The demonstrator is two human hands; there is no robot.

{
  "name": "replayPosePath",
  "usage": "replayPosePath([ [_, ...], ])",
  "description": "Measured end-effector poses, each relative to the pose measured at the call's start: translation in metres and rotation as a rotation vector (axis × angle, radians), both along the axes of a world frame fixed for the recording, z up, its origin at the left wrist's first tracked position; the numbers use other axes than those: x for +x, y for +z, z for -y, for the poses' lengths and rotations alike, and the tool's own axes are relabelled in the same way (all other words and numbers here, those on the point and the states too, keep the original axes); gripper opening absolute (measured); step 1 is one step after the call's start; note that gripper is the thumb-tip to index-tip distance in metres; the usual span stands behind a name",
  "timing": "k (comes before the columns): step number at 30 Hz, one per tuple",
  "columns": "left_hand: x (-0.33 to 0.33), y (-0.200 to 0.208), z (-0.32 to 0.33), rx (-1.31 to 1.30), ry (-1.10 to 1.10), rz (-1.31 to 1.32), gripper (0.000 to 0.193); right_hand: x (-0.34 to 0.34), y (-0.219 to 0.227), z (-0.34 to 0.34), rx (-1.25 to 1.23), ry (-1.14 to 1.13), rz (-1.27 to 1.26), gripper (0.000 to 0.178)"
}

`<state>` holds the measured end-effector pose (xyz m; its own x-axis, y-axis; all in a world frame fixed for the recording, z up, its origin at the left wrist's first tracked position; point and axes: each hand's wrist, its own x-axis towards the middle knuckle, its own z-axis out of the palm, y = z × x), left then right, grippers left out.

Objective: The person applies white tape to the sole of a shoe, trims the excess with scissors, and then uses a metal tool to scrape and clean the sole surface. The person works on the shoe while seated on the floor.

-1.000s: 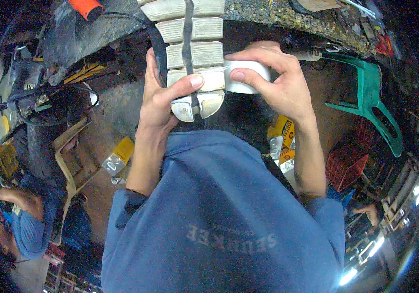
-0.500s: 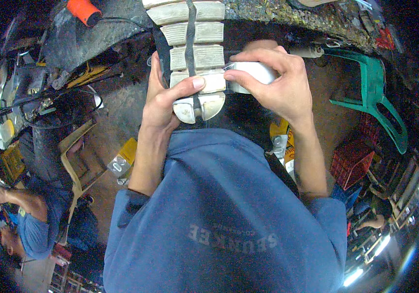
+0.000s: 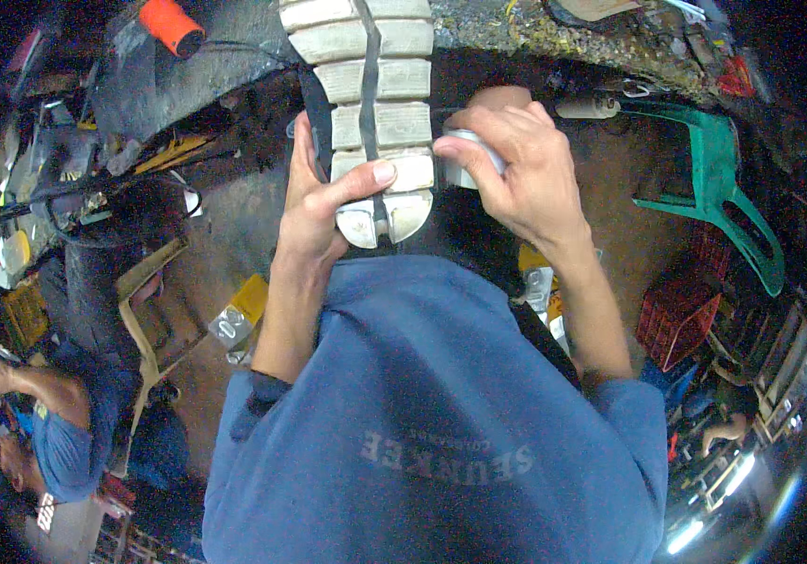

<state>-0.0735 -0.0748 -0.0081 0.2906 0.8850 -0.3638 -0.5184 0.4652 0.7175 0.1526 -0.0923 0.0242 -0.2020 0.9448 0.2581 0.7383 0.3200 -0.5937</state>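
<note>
A shoe (image 3: 402, 125) is held sole up in front of my chest, its pale sole cut into blocks with a dark groove down the middle. My left hand (image 3: 314, 199) grips the near end, thumb pressed on a sole block and fingers along the left side. Just off the sole's right edge, my right hand (image 3: 533, 174) is closed around a white, rounded object (image 3: 467, 158) that looks like a roll of tape. The thumb lies on its near side. Curled fingers cover much of it, and motion blurs its edge.
A worn, dirty workbench (image 3: 488, 36) runs along the far side, with an orange cylinder (image 3: 172, 26) at its left. To the right stand a green plastic chair (image 3: 716, 160) and a red crate (image 3: 676, 320). Another person (image 3: 70, 423) sits at the lower left beside a beige chair (image 3: 138, 329).
My right hand has turned over the white roll and come slightly left, so less of the roll shows. The shoe and left hand appear a little lower, with the left grip kept.
</note>
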Motion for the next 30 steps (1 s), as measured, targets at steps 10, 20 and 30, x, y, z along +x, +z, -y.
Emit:
replayPosePath([
  [10, 0.027, -0.036, 0.06, -0.112, 0.103, -0.089, 0.096, 0.045, -0.031, 0.019, -0.372, 0.157, -0.22, 0.026],
  [20, 0.024, -0.023, 0.104, -0.389, 0.074, -0.043, 0.105, 0.044, -0.031, 0.042, -0.241, 0.12, -0.299, 0.024],
  [30, 0.036, -0.018, 0.116, -0.349, 0.003, -0.017, 0.077, 0.055, -0.019, 0.065, -0.324, 0.079, -0.174, 0.021],
])
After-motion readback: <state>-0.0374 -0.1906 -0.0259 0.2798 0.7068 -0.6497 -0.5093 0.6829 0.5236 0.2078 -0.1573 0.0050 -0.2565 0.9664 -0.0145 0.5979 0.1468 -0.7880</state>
